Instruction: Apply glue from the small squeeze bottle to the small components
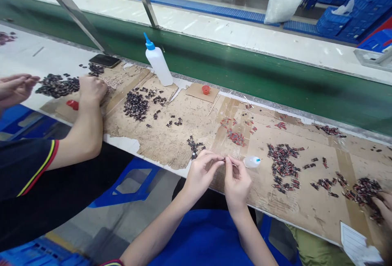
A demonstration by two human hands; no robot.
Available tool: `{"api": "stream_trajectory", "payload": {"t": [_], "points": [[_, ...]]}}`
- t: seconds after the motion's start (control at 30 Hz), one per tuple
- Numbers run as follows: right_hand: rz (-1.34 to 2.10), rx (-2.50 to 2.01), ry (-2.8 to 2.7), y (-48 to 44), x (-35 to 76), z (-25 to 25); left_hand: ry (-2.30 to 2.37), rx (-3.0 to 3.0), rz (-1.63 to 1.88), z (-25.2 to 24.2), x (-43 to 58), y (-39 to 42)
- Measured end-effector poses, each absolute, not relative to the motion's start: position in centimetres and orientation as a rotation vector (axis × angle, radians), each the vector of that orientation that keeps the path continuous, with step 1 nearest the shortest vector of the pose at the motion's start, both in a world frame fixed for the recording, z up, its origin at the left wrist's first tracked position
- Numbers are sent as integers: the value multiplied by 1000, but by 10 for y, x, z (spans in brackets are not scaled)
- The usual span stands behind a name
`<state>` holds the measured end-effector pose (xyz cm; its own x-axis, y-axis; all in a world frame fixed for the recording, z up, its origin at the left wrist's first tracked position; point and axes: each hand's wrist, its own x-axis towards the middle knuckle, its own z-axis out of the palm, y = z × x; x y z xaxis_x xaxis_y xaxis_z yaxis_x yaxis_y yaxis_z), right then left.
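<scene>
Pinching a tiny dark part [225,159] over the desk [168,143], left hand [199,172] and right hand [237,182] join closed fingers, probably to steady it; a small bottle [251,162] lies near, seemingly for reach.

Tiny dark part [225,159] — mostly hidden, between hands [200,172]

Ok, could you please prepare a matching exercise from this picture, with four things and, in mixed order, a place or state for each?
1. Tall bottle
2. Small bottle
3. Phone
4. The person's left hand and right hand

A. Close beside the right hand
B. Fingertips meeting at a tiny dark piece
C. Black, flat, near a co-worker's hand
D. White, blue-topped, near the green strip

Pairs: 1-D, 2-A, 3-C, 4-B
</scene>
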<state>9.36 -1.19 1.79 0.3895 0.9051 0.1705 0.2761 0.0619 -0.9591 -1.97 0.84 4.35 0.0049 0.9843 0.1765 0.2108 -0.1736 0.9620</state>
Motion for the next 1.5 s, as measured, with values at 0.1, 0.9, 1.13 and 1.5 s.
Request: {"api": "stream_trajectory", "payload": {"t": [0.1, 0.9, 1.13, 1.5], "points": [[656, -1454, -1094, -13, 92, 16, 1262, 1382, 1243, 44, -19, 9], [532, -1399, -1254, -37, 129, 31, 1136, 1483, 989, 48, -15, -1], [158, -1714, -827, -40, 210, 24, 1760, 2089, 731, 29, -48, 40], [80, -1660, -1545, -29, 178, 15, 1641, 2415, 346, 10, -77, 56]]}}
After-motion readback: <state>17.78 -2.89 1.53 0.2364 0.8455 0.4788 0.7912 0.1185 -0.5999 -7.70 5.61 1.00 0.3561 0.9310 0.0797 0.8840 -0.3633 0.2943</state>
